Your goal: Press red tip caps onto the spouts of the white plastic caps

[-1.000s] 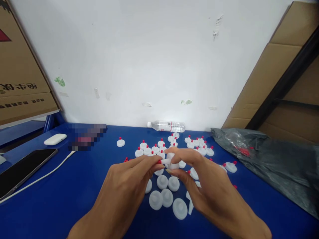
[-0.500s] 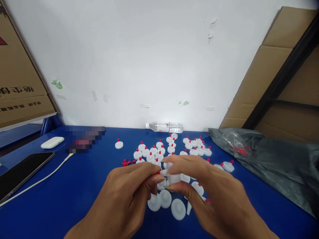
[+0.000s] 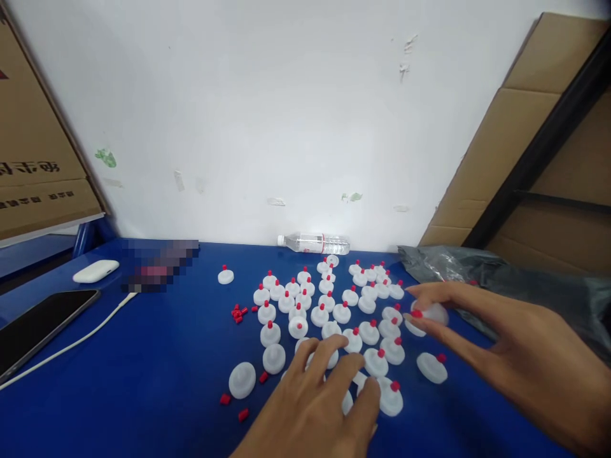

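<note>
My right hand is at the right side of the group, thumb and index finger around a white plastic nozzle cap whose red tip points left. My left hand reaches palm down over the near middle of the group, fingers spread and bent among the caps; its fingertips partly hide several. Many more round white nozzle caps stand on the blue table, most with a small red tip on top. One white cap without a red tip lies left of my left hand. Loose red tips lie in a small heap at the left, with others nearer me.
A clear plastic bottle lies against the white wall. A phone, a white case and a white cable are at the left. A dark grey plastic bag covers the right edge, with cardboard behind.
My hands have parted from the middle. The right has moved right with the cap; the left has opened and come down over the white caps, uncovering loose red tips at the near left.
</note>
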Available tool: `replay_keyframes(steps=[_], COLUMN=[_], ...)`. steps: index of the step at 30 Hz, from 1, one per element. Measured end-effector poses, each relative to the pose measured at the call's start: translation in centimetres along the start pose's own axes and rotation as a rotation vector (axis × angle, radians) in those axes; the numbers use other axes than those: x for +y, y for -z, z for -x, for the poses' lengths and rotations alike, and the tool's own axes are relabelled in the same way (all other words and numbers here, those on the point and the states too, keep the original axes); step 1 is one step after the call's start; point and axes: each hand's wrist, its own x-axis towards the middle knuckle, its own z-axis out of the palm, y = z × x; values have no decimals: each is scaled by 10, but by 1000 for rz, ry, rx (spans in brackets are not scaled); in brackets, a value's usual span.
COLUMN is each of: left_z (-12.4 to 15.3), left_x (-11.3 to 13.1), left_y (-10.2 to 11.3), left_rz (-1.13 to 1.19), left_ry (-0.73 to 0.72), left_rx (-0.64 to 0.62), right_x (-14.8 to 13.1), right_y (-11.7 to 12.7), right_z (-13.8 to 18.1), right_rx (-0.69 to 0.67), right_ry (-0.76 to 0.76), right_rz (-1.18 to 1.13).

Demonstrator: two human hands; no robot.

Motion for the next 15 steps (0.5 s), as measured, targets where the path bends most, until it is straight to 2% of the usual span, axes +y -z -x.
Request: replay_keyframes(steps=[5,11,15], left_z=[3,5,7], left_x=[1,-2,-1], left_y=[-16,-31,-39], left_rz=[-5,30,19], left_ry=[-16,-101,-85], left_rx=[38,19,25], right_x=[16,21,18], right_y=[-1,-11,-25], right_z=[8,18,20], right_rx=[-147,-519,-580], right_ry=[-63,-202,-221], right_rz=[-78,-138,-123])
